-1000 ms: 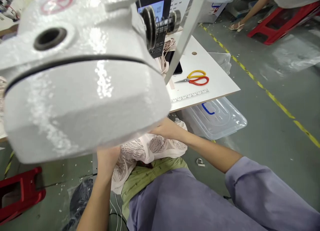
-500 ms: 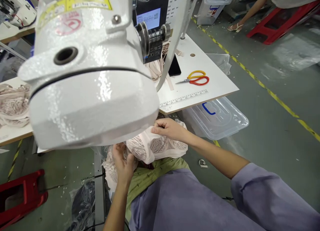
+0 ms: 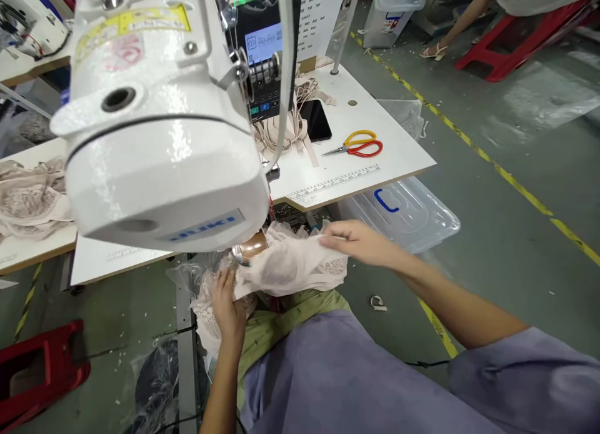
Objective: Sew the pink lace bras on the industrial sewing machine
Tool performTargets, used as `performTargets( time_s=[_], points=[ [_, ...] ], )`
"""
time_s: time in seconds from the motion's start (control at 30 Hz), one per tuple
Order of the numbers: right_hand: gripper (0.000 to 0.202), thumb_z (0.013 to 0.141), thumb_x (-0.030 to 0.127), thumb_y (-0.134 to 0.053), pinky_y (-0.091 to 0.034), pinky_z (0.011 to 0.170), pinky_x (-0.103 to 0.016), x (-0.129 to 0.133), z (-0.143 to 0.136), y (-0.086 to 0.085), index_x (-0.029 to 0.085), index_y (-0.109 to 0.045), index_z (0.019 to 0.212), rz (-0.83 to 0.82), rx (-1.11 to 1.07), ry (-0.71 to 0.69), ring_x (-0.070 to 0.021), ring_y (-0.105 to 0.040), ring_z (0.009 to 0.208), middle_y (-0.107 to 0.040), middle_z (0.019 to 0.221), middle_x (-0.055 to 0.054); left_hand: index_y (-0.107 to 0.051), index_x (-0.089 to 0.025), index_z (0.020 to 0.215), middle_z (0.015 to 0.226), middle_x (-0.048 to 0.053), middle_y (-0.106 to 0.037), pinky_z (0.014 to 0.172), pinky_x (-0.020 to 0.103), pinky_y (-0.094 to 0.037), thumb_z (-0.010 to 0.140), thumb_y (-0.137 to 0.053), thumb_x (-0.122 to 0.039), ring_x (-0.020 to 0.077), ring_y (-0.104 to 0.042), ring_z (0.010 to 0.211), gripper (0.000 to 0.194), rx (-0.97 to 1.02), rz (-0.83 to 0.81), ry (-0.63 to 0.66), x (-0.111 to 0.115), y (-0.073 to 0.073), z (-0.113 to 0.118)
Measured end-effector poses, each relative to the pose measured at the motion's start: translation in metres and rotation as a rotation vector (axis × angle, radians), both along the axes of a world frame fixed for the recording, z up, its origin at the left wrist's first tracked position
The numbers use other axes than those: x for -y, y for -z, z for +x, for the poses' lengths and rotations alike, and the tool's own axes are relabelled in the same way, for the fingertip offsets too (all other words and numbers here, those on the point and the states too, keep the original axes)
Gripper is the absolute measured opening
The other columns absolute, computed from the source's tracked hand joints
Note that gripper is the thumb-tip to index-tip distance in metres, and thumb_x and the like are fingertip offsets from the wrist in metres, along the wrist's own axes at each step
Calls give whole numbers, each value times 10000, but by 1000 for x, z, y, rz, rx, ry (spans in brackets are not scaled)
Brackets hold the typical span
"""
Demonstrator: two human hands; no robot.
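A pale pink lace bra (image 3: 285, 268) stretches between my two hands, just above my lap and below the head of a white sewing machine (image 3: 169, 184). My right hand (image 3: 359, 241) pinches its upper right edge between thumb and fingers. At the bra's left end is my left hand (image 3: 229, 306), fingers closed on the fabric, their tips partly hidden. More pale lace (image 3: 206, 315) hangs beneath and left of that hand. Near the bra's upper left edge shows a shiny metal part of the machine (image 3: 240, 254).
On the white table (image 3: 398, 152) lie scissors (image 3: 360, 145), a black phone (image 3: 316, 120) and pale straps (image 3: 285, 131). A control screen (image 3: 265, 46) stands behind. Under the table edge sits a clear lidded box (image 3: 407, 212). Red stools (image 3: 42, 365) and a seated person's leg (image 3: 462, 24) are farther off.
The bra has turned from its lace outer side to a smoother, paler face. My right hand has moved right, and my view has shifted, showing more of the machine's underside.
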State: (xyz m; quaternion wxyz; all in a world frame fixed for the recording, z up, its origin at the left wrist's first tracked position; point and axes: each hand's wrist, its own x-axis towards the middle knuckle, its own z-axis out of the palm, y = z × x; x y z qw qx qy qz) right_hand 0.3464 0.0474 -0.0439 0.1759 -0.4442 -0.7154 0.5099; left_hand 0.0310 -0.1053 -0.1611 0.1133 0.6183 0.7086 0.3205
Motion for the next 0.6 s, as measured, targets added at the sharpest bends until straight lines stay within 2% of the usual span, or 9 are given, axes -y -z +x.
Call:
performTargets(
  time_s=[0.07, 0.1, 0.2, 0.27, 0.33, 0.4, 0.5, 0.6],
  points=[
    [511, 898, 646, -531, -339, 572, -278, -2, 35, 2, 184, -530, 679, 30, 134, 90, -142, -472, 608, -546, 665, -16, -569, -255, 1371, 1450, 125, -566, 1209, 585, -259, 904, -421, -68, 310, -342, 1490, 524, -131, 156, -14, 1, -10, 3],
    [504, 902, 643, -518, -349, 579, -285, -5, 52, 6, 187, -545, 691, 44, 216, 127, -153, -491, 618, -570, 679, -27, -582, -261, 1363, 1460, 122, -561, 1215, 588, -241, 904, -433, -63, 309, -337, 1493, 522, -175, 184, 3, 0, -12, 10],
    [445, 927, 572, -478, -381, 605, -317, -12, 94, 29, 195, -588, 719, 46, 590, 103, -204, -552, 656, -625, 716, -65, -556, -245, 1406, 1545, 133, -470, 1218, 584, -246, 875, -445, -27, 311, -292, 1514, 584, -178, 6, 197, -4, -7, 48],
    [369, 921, 502, -501, -434, 671, -367, -14, 103, 48, 184, -661, 824, 59, 822, 26, -274, -618, 765, -683, 843, -123, -501, -210, 1454, 1608, 152, -366, 1210, 582, -272, 829, -453, -1, 319, -266, 1523, 661, -142, -153, 346, -3, 0, 72],
    [398, 913, 474, -532, -481, 834, -450, -12, 89, 68, 148, -686, 1082, 176, 834, 3, -355, -636, 999, -684, 1101, -198, -455, -195, 1481, 1638, 159, -298, 1208, 579, -278, 816, -459, -5, 315, -258, 1526, 691, -101, -209, 409, 2, 8, 83],
    [565, 934, 505, -524, -436, 1031, -493, -4, 56, 85, 126, -555, 1352, 354, 626, 24, -369, -546, 1246, -580, 1348, -226, -448, -189, 1471, 1626, 164, -313, 1204, 542, -300, 864, -480, -72, 298, -280, 1515, 619, -53, -206, 356, 10, 12, 76],
    [702, 969, 577, -457, -352, 1157, -489, 15, -7, 108, 127, -368, 1499, 457, 339, -20, -344, -406, 1413, -434, 1518, -213, -483, -176, 1402, 1510, 170, -461, 1143, 436, -394, 935, -506, -260, 261, -422, 1418, 475, -32, -255, 78, 25, 17, 34],
    [739, 967, 616, -426, -424, 1075, -519, 36, -51, 126, 53, -400, 1444, 371, 344, -121, -402, -504, 1307, -520, 1398, -276, -498, -115, 1337, 1284, 205, -588, 1020, 436, -464, 975, -409, -363, 289, -558, 1233, 447, -118, -364, -276, 48, 24, -20]
  ],
)
